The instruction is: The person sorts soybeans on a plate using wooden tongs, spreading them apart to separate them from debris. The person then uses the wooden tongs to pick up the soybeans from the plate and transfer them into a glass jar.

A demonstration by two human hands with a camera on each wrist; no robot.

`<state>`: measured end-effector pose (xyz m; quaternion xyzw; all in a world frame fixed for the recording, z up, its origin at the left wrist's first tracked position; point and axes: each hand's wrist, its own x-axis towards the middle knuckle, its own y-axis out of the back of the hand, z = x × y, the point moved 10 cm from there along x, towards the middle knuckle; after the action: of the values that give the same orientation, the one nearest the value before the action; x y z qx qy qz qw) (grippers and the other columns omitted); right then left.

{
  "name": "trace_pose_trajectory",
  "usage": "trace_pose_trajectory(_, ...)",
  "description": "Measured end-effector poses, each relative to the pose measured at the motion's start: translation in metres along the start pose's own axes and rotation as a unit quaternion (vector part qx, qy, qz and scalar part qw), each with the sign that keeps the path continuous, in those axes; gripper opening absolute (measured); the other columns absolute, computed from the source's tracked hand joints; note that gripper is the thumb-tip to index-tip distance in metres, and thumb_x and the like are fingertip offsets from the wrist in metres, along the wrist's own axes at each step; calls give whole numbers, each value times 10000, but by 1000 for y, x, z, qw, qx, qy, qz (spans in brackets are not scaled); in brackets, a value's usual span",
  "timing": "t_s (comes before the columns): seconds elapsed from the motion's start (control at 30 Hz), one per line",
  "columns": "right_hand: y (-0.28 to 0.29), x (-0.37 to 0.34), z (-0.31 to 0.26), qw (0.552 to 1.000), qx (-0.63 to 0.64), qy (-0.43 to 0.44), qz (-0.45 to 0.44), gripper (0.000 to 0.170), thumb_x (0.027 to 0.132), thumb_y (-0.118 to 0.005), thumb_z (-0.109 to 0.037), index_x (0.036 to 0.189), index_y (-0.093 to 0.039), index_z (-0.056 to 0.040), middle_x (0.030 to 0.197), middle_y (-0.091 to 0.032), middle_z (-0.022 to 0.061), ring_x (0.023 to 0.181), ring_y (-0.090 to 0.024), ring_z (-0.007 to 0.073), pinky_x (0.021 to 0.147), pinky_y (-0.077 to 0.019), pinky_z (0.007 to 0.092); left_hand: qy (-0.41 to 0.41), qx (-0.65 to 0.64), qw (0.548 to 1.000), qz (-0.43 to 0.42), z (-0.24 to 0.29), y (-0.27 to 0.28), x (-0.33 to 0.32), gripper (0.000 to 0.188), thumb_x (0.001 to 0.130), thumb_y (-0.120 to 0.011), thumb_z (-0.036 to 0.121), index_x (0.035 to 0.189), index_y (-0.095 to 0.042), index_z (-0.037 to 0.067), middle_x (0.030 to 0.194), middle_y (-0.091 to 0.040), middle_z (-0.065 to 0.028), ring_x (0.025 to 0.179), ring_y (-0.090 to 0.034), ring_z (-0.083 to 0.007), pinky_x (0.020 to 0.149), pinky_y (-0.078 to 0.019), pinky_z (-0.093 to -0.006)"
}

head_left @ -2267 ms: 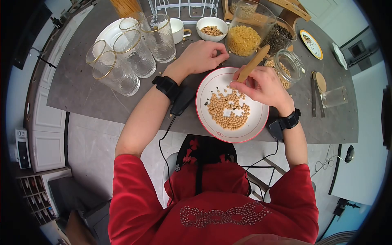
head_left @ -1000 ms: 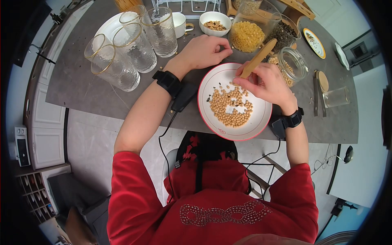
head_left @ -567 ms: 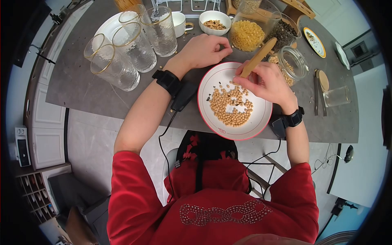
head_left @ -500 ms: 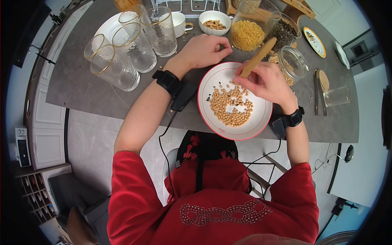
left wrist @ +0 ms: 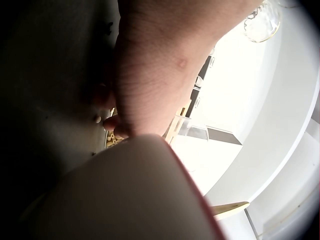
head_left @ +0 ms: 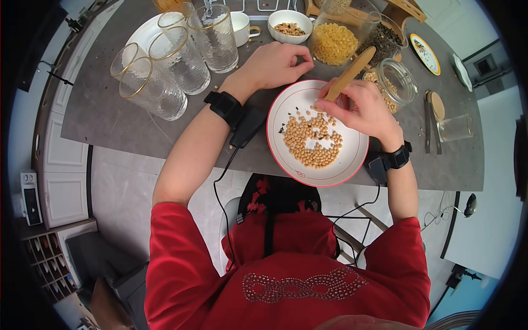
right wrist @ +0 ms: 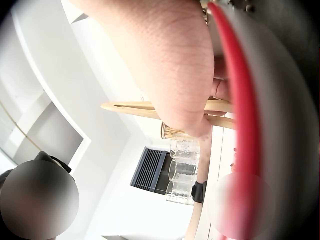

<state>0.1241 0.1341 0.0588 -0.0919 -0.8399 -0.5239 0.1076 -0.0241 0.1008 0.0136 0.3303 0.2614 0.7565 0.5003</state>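
Note:
My right hand [head_left: 364, 110] grips wooden tongs [head_left: 352, 72] over the far right part of a white plate [head_left: 346, 157] with a red rim. The right wrist view shows both arms of the tongs [right wrist: 132, 107], joined at the far end; their tips are mostly hidden by the hand and rim. Round pale beans [head_left: 308, 144] lie spread on the plate, with a few dark bits [head_left: 282, 128] at the left of them. Just beyond the plate, my left hand [head_left: 278, 65] rests on the grey table with its fingers loosely curled and nothing in them.
Several gold-rimmed glasses [head_left: 181, 60] stand at the left. Behind are a white cup [head_left: 240, 30], a bowl [head_left: 289, 34] of mixed bits and a container of yellow pasta [head_left: 334, 44]. An open glass jar [head_left: 400, 82] of beans lies tilted at the right, near metal tongs [head_left: 429, 124].
The head view has shifted slightly, so plate and table sit a little higher. Both hands keep nearly the same pose, the right one still with the tongs at the same part of the plate.

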Motion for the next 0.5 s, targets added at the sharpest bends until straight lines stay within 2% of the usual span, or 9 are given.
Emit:
trace_pose_trajectory(0.47, 0, 0, 1, 1000, -2, -5, -7, 163, 896, -796, -217, 934, -745, -67, 799, -706, 20, 557, -576, 152, 545, -450, 297, -13, 0, 1000, 4, 2, 1, 0, 206, 957, -688, 309, 1032, -732, 123, 568, -541, -19, 518, -493, -173, 537, -390, -347)
trace_pose_trajectory(0.5, -2, 0, 1, 1000, -1, -5, -8, 163, 896, -796, -217, 934, -745, -67, 799, -706, 20, 557, -576, 152, 545, -450, 297, -5, 10, 1000, -5, 1, 0, 1, 227, 948, -674, 346, 1026, -737, 143, 646, -618, -37, 613, -586, -224, 607, -458, -381)
